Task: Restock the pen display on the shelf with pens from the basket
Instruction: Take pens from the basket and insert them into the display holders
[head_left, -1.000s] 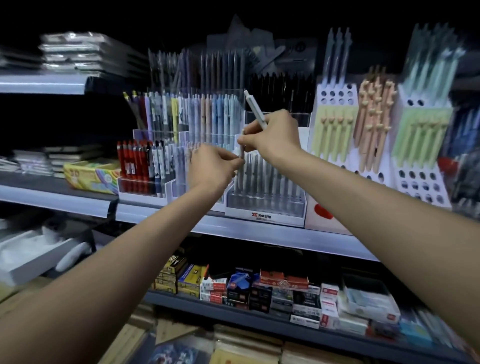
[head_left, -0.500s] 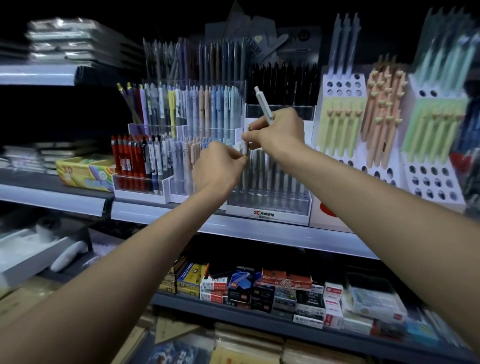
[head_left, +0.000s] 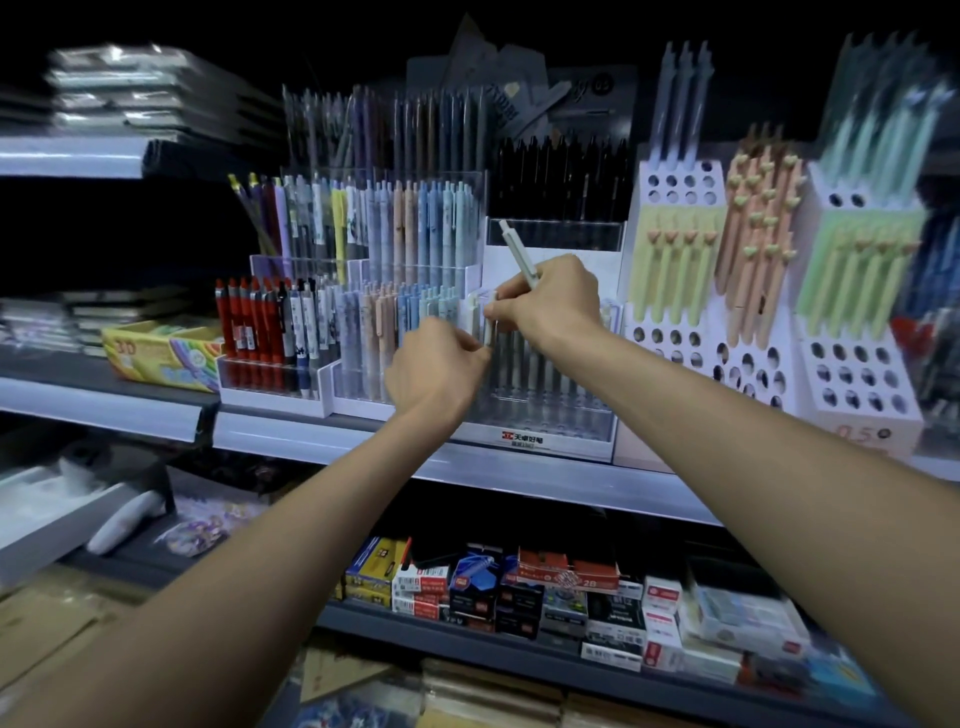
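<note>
Both my hands work at the clear acrylic pen display (head_left: 540, 415) on the middle shelf. My right hand (head_left: 550, 306) grips a pale grey pen (head_left: 517, 254) whose top sticks up and left out of the fist, and its fingertips pinch the top of a white pen (head_left: 489, 325) standing in the display. My left hand (head_left: 436, 371) is curled just below and left of it, fingertips at the same row of pens; what it holds is hidden. The basket is out of view.
Tiered racks of red, blue and pastel pens (head_left: 363, 291) stand to the left. White peg-hole stands with green and peach pens (head_left: 758, 249) stand to the right. Black pens (head_left: 561, 176) sit behind. Small boxes (head_left: 519, 592) fill the lower shelf.
The view has shifted slightly. My right hand has dropped lower toward the front row with the grey pen, and my left hand stays close beneath it.
</note>
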